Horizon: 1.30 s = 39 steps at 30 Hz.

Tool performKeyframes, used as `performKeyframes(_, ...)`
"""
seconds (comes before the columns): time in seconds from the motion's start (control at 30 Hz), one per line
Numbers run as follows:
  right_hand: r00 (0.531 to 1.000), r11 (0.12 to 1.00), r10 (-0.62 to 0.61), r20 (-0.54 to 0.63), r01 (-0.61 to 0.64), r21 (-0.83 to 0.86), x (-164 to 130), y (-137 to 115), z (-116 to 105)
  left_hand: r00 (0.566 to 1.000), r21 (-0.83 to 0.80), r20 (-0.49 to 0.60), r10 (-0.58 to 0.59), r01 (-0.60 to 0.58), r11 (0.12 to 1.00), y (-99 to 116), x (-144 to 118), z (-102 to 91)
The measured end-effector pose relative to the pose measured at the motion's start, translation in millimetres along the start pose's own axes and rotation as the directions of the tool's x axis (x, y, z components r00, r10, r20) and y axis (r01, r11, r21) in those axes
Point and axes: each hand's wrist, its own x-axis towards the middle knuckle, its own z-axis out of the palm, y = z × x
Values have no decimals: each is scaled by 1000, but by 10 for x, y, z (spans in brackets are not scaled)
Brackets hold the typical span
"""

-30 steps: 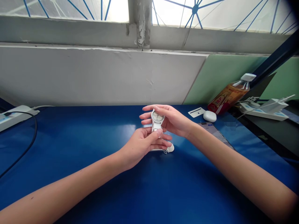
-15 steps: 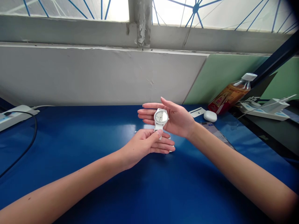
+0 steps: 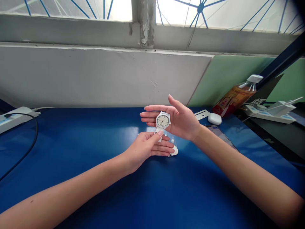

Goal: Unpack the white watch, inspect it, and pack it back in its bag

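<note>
A white wristwatch [image 3: 163, 120] with a round pale dial faces up toward me. My left hand [image 3: 149, 144] pinches its strap between thumb and fingers, the other fingers stretched to the right. Behind the watch, my right hand [image 3: 182, 122] is open, palm up, fingers pointing left and thumb raised. The watch face lies over its fingers; whether they touch is unclear. Partly hidden below my left fingertips, a small white round thing [image 3: 175, 150] with a clear part rests on the blue table [image 3: 95, 133].
At the right stand a drink bottle [image 3: 234, 97], a white earbud case [image 3: 214, 119], a white card [image 3: 202, 114], a phone [image 3: 220, 135] and a white power strip [image 3: 270, 114]. Another power strip [image 3: 17, 118] with a black cable [image 3: 33, 143] lies at the left. A wall [image 3: 95, 76] rises behind.
The watch and my left hand have shifted slightly left, and glare has left the dial. More of the white round thing shows. My right thumb has spread slightly further from its palm.
</note>
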Motion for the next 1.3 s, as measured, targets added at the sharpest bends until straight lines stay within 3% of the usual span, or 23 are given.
performKeyframes(0.13,999,1000,16,-48,-17,-23,32,50,-25,996,-24,86,32,-30,999,8,4,-11)
performKeyframes(0.2,982,989,-119,-146,104,-107,35,49,-17,994,-6,82,65,-65,998,41,4,-16)
performKeyframes(0.23,953,965,-226,-204,190,-182,28,37,-7,994,14,64,87,-88,996,64,5,-22)
performKeyframes(0.3,845,863,-453,-283,337,-377,-15,-8,23,988,92,17,155,-156,984,114,7,-49)
performKeyframes(0.37,777,748,-573,-261,365,-554,-104,-51,49,960,252,-17,279,-266,930,153,7,-95)
performKeyframes(0.43,718,613,-653,-241,313,-725,-238,-48,56,905,490,-22,426,-362,794,172,0,-150)
performKeyframes(0.47,725,575,-650,-231,270,-772,-319,-22,50,876,605,-5,482,-381,699,173,-5,-174)
performKeyframes(0.57,810,549,-549,-207,163,-820,-577,148,-6,834,817,123,537,-393,422,149,-29,-212)
performKeyframes(0.7,842,552,-504,-194,141,-822,-806,411,-97,813,870,291,504,-444,215,82,-53,-182)
performKeyframes(0.8,822,482,-546,-161,151,-863,-849,504,-126,812,875,326,484,-452,170,29,-57,-148)
performKeyframes(1.0,769,412,-619,-158,146,-899,-877,479,-160,811,834,334,480,-492,251,-62,-21,-185)
performKeyframes(1.17,730,366,-657,-187,92,-926,-904,432,-279,822,886,333,462,-441,145,-148,43,-307)
performKeyframes(1.3,737,232,-660,-146,15,-973,-910,417,-373,816,891,369,445,-447,81,-220,68,-368)
